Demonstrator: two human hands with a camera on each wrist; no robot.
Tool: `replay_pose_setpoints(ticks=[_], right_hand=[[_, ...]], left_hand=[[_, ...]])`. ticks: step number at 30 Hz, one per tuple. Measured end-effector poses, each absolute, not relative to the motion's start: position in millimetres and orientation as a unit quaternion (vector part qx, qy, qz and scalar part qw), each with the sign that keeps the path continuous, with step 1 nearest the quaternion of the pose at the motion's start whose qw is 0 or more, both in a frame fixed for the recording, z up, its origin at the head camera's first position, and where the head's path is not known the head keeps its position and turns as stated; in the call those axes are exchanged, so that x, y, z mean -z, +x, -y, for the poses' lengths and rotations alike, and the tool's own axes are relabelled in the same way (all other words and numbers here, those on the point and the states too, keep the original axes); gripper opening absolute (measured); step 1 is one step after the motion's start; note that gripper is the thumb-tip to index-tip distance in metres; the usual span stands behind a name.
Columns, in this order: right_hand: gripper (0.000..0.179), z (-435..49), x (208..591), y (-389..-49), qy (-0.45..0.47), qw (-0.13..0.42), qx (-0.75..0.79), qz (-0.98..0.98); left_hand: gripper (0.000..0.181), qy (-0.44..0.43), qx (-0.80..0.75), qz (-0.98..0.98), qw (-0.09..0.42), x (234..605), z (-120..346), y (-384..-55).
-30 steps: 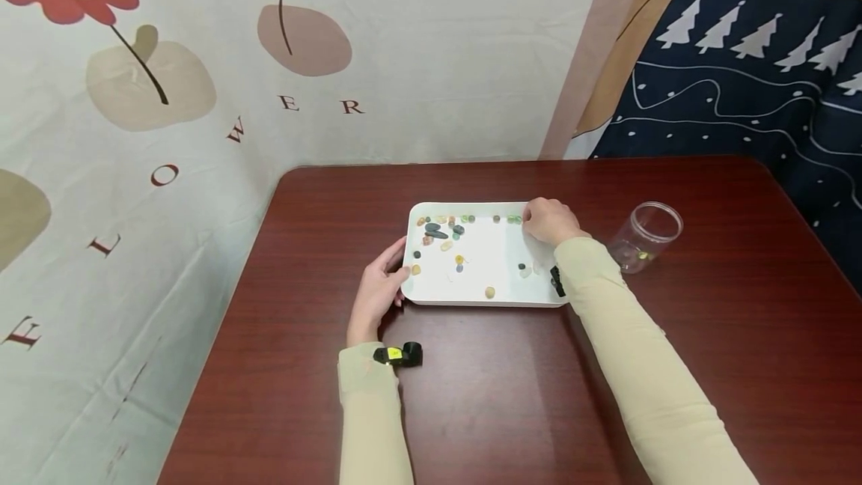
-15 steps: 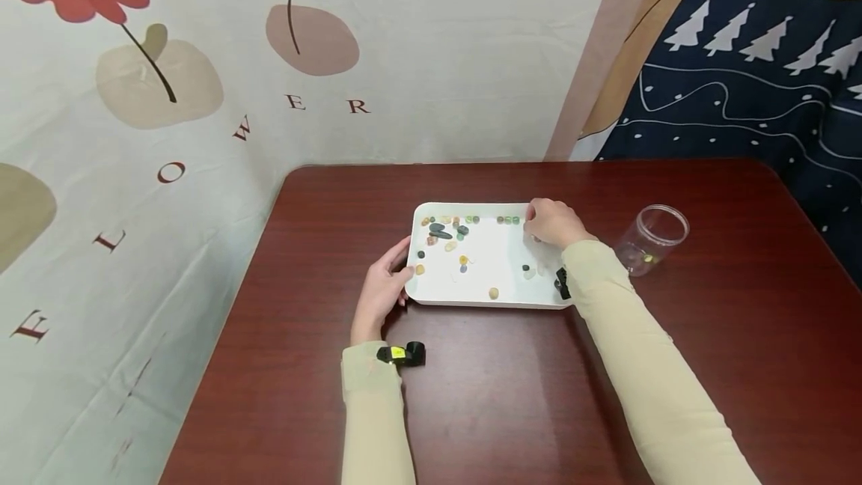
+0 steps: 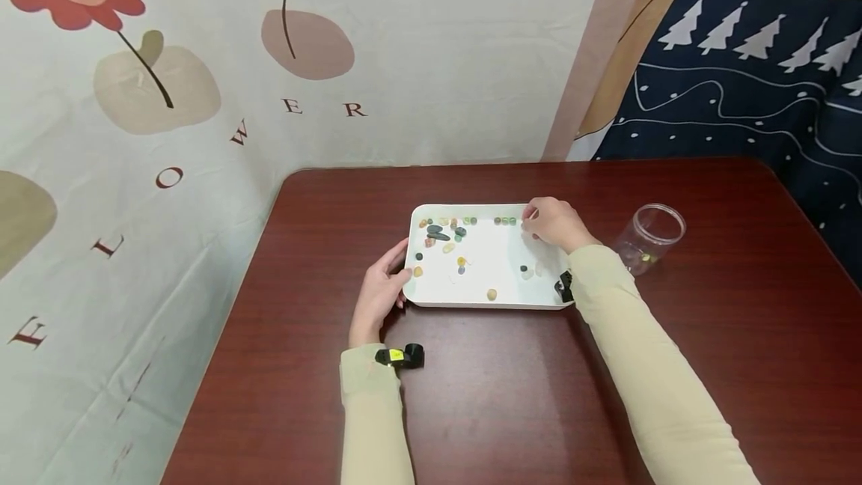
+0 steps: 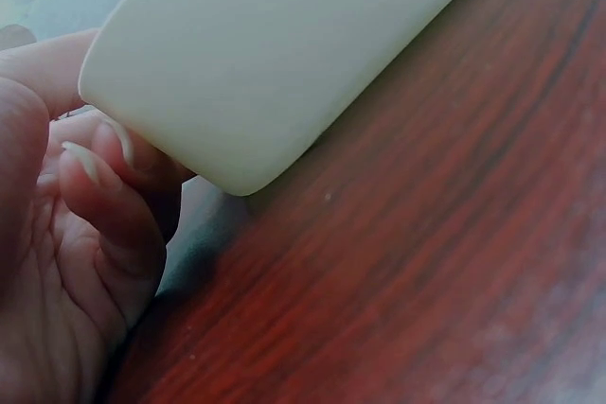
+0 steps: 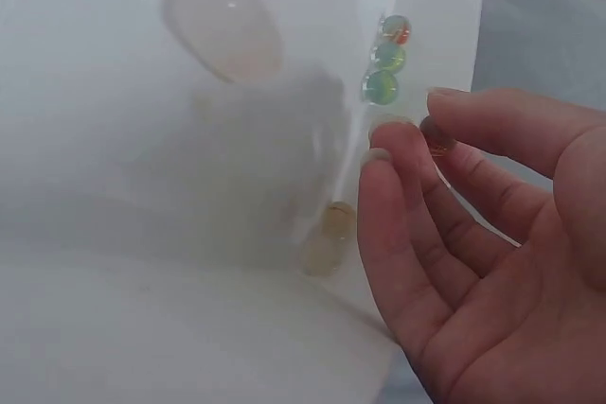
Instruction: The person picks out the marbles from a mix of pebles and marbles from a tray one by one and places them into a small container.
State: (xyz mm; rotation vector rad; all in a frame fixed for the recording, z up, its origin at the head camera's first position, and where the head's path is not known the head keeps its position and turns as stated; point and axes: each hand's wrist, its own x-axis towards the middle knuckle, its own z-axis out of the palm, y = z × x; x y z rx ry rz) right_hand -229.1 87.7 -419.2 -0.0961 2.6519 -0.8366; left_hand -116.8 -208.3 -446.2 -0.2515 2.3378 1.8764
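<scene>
My left hand (image 3: pixel 376 294) grips the left side of a white tray (image 3: pixel 498 253), thumb at the rim and fingers curled under the edge in the left wrist view. At the tray's far right corner my right hand (image 3: pixel 555 223) pinches a dark glass marble (image 5: pixel 435 135) between thumb and finger. Just beyond those fingertips, green and orange-streaked marbles (image 5: pixel 383 87) line the far wall. Two yellowish marbles (image 5: pixel 338 219) lie near the right hand's curled fingers. Dark flat pebbles (image 3: pixel 438 234) and several other small stones sit in the tray's left part.
A clear jar (image 3: pixel 648 238) stands right of the tray, with a few yellowish pieces low inside. Near the tray's front edge lies a tan stone (image 3: pixel 491 295). The brown table (image 3: pixel 471 410) meets a printed wall cloth (image 3: pixel 438 96) at the back.
Green marbles by the right hand have shifted left, closing up against the marble beside them. The right hand stays near the same corner. The left hand keeps its hold on the tray.
</scene>
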Motion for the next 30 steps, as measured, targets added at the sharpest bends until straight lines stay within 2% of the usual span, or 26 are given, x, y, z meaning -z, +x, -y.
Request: replay_pose_setpoints(ticks=[10,19,30], right_hand=[[0.019,-92,407,-221,-0.037,0.182,0.316,-0.931],[0.022,-97,394,-211,-0.075,0.16,0.342,-0.923],[0.024,-104,386,-196,-0.08,0.125,0.381,-0.912]], left_hand=[[0.053,-0.082,-0.62,-0.778,0.062,446,207,-116],[0.054,-0.083,-0.618,-0.779,0.06,446,206,-117],[0.053,-0.088,-0.613,-0.783,0.061,446,207,-117]])
